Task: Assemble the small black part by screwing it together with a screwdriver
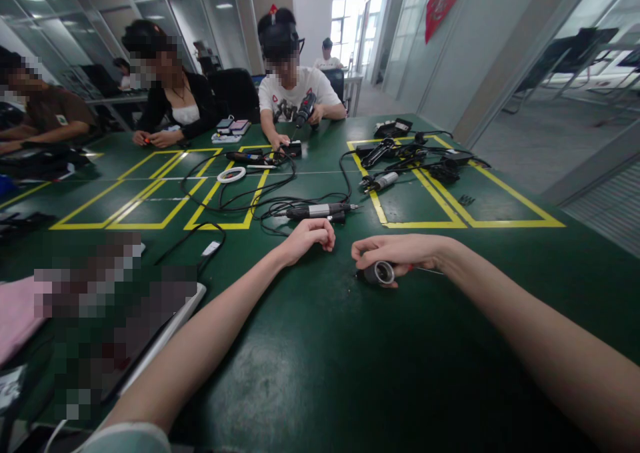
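My right hand (387, 247) is closed around a short dark cylindrical part (373, 275), just above the green table. Its pale ring-shaped open end faces me. Something red (411, 267) and a thin metal shaft (429, 271) show under the same hand; their kind is mostly hidden. To the left, my left hand (311, 236) has its fingers curled in; whether anything is inside them cannot be seen. Just beyond it lies a grey and black pen-shaped rotary tool (320, 211) with a thin tip pointing right.
Black cables (235, 203) loop over the table (280, 366), past a white ring (231, 175). Tools and cords, including a grey-black tool (383, 182), lie within yellow tape at right. A tablet-like device (165, 346) sits left of my forearm. Across, a person (297, 93) holds a power drill (306, 109).
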{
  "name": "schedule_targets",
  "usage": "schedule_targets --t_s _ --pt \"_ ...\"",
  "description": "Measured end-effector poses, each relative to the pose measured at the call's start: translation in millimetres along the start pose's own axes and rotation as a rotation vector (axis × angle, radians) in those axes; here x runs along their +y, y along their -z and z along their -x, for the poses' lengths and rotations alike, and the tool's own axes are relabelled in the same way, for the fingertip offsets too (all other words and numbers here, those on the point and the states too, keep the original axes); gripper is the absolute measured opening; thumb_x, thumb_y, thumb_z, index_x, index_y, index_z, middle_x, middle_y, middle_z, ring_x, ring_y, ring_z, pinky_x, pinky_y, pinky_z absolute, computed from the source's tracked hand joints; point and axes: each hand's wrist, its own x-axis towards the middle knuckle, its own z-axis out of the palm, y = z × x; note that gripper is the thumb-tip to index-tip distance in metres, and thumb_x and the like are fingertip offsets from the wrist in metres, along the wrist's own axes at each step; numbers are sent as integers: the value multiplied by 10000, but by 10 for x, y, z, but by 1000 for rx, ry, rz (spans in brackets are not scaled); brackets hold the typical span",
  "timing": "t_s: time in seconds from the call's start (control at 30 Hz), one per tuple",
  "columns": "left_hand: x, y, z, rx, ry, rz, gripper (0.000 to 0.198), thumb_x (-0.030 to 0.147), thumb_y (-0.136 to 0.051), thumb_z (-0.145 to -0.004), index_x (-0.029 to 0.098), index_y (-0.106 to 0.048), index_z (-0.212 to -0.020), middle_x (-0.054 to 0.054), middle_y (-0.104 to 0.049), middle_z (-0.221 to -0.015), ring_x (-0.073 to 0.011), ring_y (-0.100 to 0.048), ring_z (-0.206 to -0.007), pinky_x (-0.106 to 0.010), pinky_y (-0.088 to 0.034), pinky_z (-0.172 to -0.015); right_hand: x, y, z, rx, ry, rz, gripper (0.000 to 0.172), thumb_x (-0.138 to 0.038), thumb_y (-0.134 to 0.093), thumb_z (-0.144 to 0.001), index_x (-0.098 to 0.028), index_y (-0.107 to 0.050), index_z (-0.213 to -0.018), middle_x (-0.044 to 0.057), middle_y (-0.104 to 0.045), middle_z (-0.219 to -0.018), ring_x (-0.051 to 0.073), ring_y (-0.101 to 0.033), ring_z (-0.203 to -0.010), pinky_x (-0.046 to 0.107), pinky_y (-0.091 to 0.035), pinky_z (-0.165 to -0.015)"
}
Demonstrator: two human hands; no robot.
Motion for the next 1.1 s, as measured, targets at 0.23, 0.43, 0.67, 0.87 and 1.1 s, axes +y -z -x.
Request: schedule_targets --t_s 0.23,0.43,0.67,0.87,1.1 --pt "19 -9 6 4 1 -9 104 236 -595 -609 143 -620 -650 -14 -637 -625 -125 -577 -596 -275 -417 -636 -13 -19 -4 -19 -3 -36 503 -575 -784 -710 -232 -460 -885 -86 -554 -533 37 -406 -364 122 -154 -306" --pt "13 -5 7 0 -2 -26 103 233 -581 -626 143 -614 -663 -16 -633 -640 -122 -575 -607 -274 -419 -640 -2 -24 -13 -28 -6 -50 451 -514 -788 -733 -228 -473 -883 -98 -537 -529 32 -408 -353 126 -152 -307" --pt "4 -2 4 -4 -9 -20 100 230 -587 -621 143 -621 -657 -14 -636 -629 -123 -579 -600 -270 -419 -633 28 -36 -47 -17 -8 -59 411 -487 -778 -760 -223 -488 -881 -100 -517 -543 23 -371 -357 128 -157 -316" --pt "-17 5 -4 -16 -17 -22 80 204 -577 -632 143 -622 -660 -13 -638 -623 -121 -570 -601 -265 -425 -641 80 65 -32 -29 136 -116 513 -525 -798 -774 -231 -524 -1093 -115 -489 -627 15 -267 -382 170 -116 -353" --pt "-18 -3 -4 3 -2 -14 106 225 -593 -668 139 -637 -711 -10 -641 -635 -118 -570 -612 -260 -430 -644 -1 103 9 310 474 175 460 -501 -763 -826 -192 -626 -1138 -48 -570 -763 98 -456 -585 236 -345 -532"
